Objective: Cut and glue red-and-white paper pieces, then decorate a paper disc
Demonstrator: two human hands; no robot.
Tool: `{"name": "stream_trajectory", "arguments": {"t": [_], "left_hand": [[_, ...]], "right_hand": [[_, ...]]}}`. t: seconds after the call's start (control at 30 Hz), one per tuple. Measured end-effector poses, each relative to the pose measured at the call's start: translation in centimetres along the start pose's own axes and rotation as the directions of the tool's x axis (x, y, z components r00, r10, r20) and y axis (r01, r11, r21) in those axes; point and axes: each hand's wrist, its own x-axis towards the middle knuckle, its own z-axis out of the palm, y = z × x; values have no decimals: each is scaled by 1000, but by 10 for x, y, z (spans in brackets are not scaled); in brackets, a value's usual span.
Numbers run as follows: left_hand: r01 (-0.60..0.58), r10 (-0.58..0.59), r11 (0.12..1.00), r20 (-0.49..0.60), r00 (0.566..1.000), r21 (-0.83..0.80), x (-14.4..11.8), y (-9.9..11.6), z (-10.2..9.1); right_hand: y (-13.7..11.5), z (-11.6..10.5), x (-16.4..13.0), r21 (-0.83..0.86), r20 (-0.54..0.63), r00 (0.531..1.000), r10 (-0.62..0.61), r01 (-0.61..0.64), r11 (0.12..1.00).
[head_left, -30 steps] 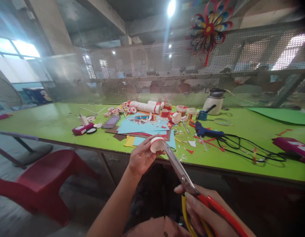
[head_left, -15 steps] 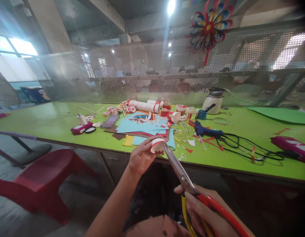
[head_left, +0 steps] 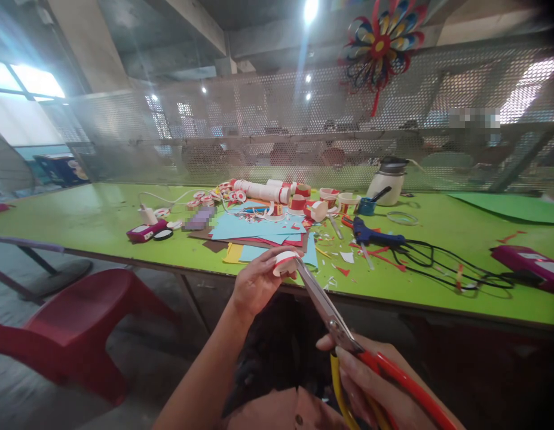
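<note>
Head view: L hand (head_left: 254, 286) fingers pinching paper ring (head_left: 285, 263), R hand (head_left: 370, 388) gripping scissors (head_left: 330, 313) w/ blades at ring.

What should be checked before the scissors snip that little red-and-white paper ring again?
1. Left hand grips the paper ring firmly: ok.
2. Scissors blades meet the ring's edge: ok.
3. Left fingertips out of the blades' path: cannot tell; they sit close.
4. Right hand seated in the red and yellow handles: ok.
5. Ring held in front of the green table, away from the glue gun cord: ok.
</note>
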Motion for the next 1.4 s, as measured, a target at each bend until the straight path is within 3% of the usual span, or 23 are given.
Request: {"name": "stream_trajectory", "arguments": {"t": [0.37,1.0,1.4], "left_hand": [[-12,12,999,3,1000,39,-1,0,-1],[7,-7,1000,1,1000,25,0,1,1],[-10,10,998,-2,1000,55,-2,0,1]], "right_hand": [[-1,3,-3,25,-45,999,-18,19,1000],[7,-3,4,21,57,998,-34,33,999],[11,-4,3,19,34,999,-16,15,1000]]}}
